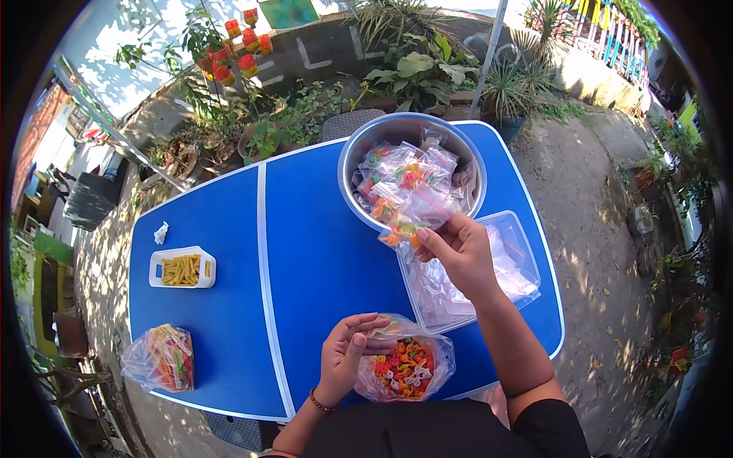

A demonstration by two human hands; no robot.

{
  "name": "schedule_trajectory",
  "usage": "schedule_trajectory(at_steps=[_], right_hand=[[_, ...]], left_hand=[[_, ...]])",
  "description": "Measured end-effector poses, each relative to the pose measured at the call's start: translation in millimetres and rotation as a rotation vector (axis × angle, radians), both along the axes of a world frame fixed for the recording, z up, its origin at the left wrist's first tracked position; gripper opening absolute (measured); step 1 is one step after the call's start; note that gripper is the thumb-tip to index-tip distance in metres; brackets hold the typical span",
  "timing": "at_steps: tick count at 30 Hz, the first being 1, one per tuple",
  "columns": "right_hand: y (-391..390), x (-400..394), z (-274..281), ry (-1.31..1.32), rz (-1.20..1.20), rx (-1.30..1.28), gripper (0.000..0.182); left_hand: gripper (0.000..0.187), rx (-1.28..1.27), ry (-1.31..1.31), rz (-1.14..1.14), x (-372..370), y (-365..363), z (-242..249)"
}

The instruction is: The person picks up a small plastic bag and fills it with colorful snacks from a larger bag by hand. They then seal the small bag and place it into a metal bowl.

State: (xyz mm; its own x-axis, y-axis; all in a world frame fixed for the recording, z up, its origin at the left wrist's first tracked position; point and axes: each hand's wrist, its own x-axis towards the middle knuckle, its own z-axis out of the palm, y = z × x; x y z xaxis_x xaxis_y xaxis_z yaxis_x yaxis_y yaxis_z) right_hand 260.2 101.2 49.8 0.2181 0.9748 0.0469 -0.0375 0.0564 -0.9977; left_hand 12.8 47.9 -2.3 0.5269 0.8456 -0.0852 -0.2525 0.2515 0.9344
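Observation:
My right hand pinches a small clear bag with orange and green pieces in it, at the near rim of a metal bowl. Similar filled bags lie heaped inside the bowl. Under my right wrist is a clear plastic box of flat empty-looking bags. My left hand, fingers apart and holding nothing, is over the left edge of an open plastic bag full of red, orange and white pieces.
The blue table also carries a white tub of yellow sticks, a crumpled white scrap and a plastic bag of colourful strips on the left. A metal pole and plants stand behind it.

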Motion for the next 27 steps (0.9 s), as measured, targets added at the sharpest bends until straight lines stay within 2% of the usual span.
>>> schedule_trajectory(at_steps=[2,6,9,12,13,16,19,23,27], right_hand=[[9,-8,-2,0.108,-0.139,0.108,0.021],[-7,3,-7,-0.271,-0.116,-0.053,0.014],[-27,7,-7,-0.762,-0.005,-0.069,0.018],[-42,-6,-17,-1.270,-0.121,0.018,0.023],[-43,-8,-25,-1.350,-0.135,-0.049,0.024],[-47,-6,-38,-1.351,-0.175,-0.054,0.018],[-55,-4,-29,-1.203,-0.247,0.079,0.012],[-68,-6,-18,-0.479,-0.250,-0.002,0.005],[-91,-23,-4,-0.098,-0.068,0.051,0.006]], left_hand=[[0.047,0.004,-0.008,0.003,0,1,1],[0.046,0.007,-0.013,0.003,-1,0,0],[0.046,0.026,0.000,0.000,-2,-1,0],[0.045,0.019,0.011,-0.022,-1,-4,1],[0.045,0.020,0.005,-0.029,-1,-5,1],[0.043,0.030,-0.012,-0.035,-1,-10,3],[0.041,0.043,-0.023,-0.042,-2,-16,4],[0.039,0.060,-0.027,-0.053,-3,-21,10],[0.048,0.042,-0.035,-0.141,-2,-24,8]])
